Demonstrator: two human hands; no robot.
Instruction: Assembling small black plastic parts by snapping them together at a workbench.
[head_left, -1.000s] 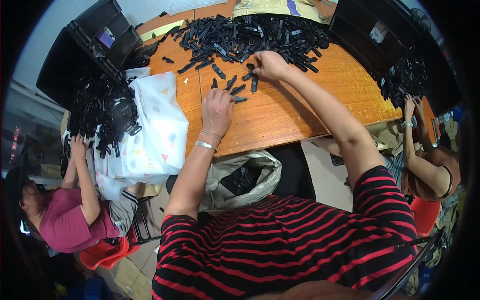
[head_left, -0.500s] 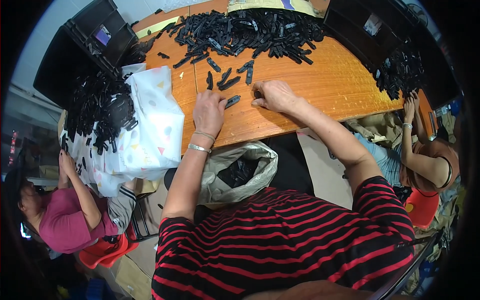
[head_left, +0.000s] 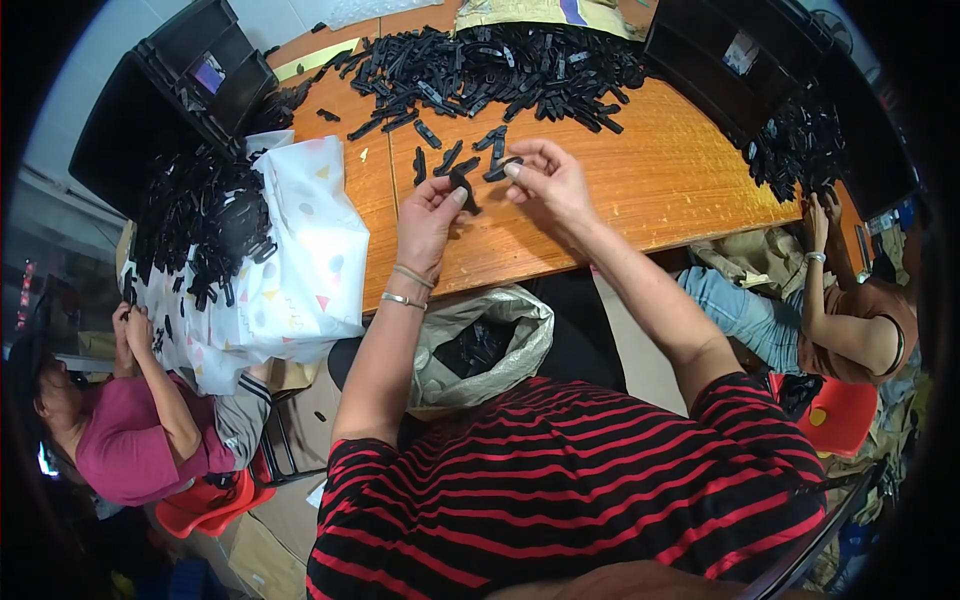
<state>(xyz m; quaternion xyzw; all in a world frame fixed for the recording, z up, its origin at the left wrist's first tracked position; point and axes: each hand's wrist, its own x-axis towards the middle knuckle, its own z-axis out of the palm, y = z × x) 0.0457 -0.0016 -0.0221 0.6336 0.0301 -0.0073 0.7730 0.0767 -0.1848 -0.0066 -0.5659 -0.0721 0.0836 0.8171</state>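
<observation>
My left hand (head_left: 428, 222) is raised over the wooden table's front part and pinches a small black plastic piece (head_left: 464, 192) between thumb and fingers. Just to its right, my right hand (head_left: 556, 188) grips another narrow black plastic piece (head_left: 498, 173) at the fingertips. The two pieces are close together but apart. Beyond my hands lie several loose black plastic pieces (head_left: 427, 134), and behind them a large heap of black plastic pieces (head_left: 500, 70). The exact kind of these pieces is too small to tell.
An open pale sack (head_left: 535, 325) with black pieces inside stands below the wooden table (head_left: 660, 160). Black crates (head_left: 130, 140) lie tipped at both sides, with heaps before them. A patterned white sheet (head_left: 310, 250) covers the left side. Co-workers sit left and right.
My left hand has lifted the black piece off the table and tilted it. My right hand has turned and opened up its grip, showing the piece at its fingertips.
</observation>
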